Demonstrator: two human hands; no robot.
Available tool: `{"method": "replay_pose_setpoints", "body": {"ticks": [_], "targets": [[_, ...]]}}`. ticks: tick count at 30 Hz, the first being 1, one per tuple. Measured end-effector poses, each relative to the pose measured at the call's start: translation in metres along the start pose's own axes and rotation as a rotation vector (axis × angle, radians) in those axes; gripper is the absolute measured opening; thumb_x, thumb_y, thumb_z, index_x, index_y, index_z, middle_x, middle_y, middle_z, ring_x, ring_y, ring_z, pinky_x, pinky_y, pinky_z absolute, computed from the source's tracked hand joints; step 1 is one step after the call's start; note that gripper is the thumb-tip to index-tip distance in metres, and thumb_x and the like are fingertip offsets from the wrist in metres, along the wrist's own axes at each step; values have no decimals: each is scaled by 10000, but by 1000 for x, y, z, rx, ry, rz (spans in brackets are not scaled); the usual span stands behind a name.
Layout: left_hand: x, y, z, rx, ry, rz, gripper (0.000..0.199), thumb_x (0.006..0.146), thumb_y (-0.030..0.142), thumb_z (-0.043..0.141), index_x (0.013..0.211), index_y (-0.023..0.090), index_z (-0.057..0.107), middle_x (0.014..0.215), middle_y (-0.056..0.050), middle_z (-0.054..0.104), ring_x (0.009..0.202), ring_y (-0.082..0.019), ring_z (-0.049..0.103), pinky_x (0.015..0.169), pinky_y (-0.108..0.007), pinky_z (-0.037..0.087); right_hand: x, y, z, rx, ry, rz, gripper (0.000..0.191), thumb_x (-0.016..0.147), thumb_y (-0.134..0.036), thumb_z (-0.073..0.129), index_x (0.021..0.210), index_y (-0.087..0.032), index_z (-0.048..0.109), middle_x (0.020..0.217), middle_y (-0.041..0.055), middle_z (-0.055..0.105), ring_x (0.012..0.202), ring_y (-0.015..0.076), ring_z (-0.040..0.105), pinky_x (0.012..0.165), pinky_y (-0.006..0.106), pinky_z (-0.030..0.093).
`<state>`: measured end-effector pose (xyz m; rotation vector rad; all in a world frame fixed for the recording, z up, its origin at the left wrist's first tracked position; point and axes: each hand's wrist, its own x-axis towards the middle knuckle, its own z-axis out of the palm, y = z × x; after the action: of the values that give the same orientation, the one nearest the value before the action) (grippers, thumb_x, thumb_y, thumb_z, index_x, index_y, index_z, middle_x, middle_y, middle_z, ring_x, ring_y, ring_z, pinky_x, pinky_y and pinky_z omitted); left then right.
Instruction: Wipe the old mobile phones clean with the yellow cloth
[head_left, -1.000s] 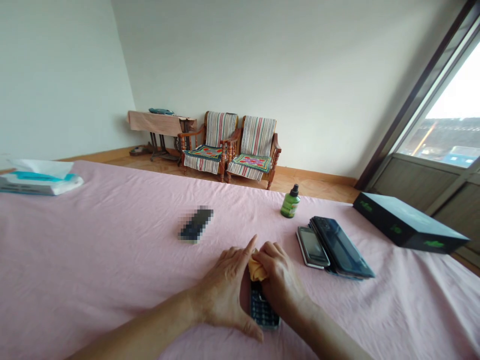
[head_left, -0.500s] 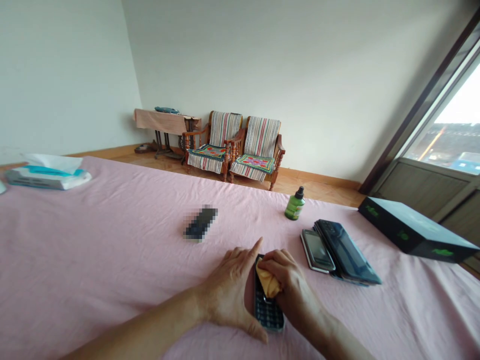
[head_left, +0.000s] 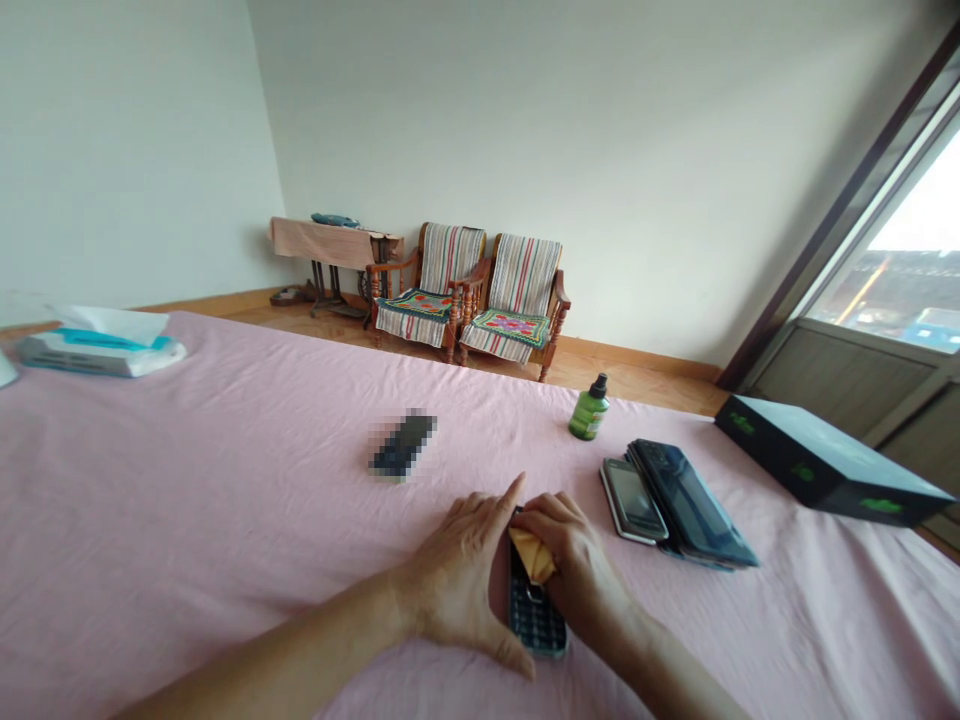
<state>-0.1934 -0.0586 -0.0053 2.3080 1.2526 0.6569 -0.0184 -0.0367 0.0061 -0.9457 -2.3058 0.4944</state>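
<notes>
Cloth (head_left: 533,558) shifted slightly, hands (head_left: 459,570) (head_left: 568,555) at phone (head_left: 535,624)

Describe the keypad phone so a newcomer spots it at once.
On the pink sheet, find the left hand and right hand at bottom centre. Between them lies the dark keypad phone, face up. Unlike the silver-edged phone to the right, it has a yellow cloth on it.

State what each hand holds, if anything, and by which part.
The right hand grips a yellow cloth by its far part; whether the left hand grips the keypad phone cannot be told.
</notes>
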Motion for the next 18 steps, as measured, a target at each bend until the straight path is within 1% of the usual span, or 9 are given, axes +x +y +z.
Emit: {"method": "replay_pose_setpoints", "body": {"ticks": [3, 8, 10, 14, 16, 18], "targets": [[0, -1, 1, -13, 10, 7, 1481, 403, 557, 867, 1488, 234, -88, 1435, -165, 375, 1253, -397, 387, 1058, -575, 242, 3, 3, 0, -34, 17, -5, 295, 813, 15, 534, 923, -205, 697, 872, 49, 635, 849, 202, 513, 755, 314, 418], [0, -1, 1, -31, -5, 7, 1489, 392, 568, 864, 1489, 222, -81, 1391, -164, 425, 1212, -409, 427, 1044, -581, 253, -6, -1, 0, -19, 3, -5, 239, 790, 19, 569, 796, -186, 692, 796, 41, 641, 776, 191, 522, 688, 293, 418], [0, -2, 1, -26, -13, 1, 1489, 393, 574, 861, 1489, 218, -81, 1410, -173, 406, 1229, -416, 411, 1049, -590, 237, -6, -1, 1, -8, 15, -19, 263, 797, 12, 561, 843, -200, 709, 824, 47, 649, 795, 194, 527, 709, 299, 427], [-1, -4, 3, -12, -4, -4, 1493, 406, 567, 864, 1482, 230, -114, 1459, -177, 339, 1279, -419, 354, 1064, -596, 210, 2, 4, 1, -24, 40, -37, 354, 823, -4, 518, 1012, -235, 709, 898, 56, 648, 866, 207, 517, 775, 326, 434], [-1, -4, 2, -7, -5, -8, 1494, 411, 564, 864, 1479, 233, -126, 1461, -175, 334, 1284, -421, 346, 1066, -601, 203, 2, 4, 1, -21, 24, -29, 374, 805, 20, 515, 1003, -229, 711, 892, 53, 649, 862, 205, 513, 777, 328, 433], [-1, -3, 2, -8, -10, -11, 1495, 407, 568, 862, 1480, 232, -123, 1440, -174, 362, 1270, -420, 364, 1060, -602, 213, -2, 1, 1, -1, 3, -15, 363, 759, 53, 535, 934, -206, 719, 874, 51, 650, 843, 202, 513, 757, 319, 432]]}}
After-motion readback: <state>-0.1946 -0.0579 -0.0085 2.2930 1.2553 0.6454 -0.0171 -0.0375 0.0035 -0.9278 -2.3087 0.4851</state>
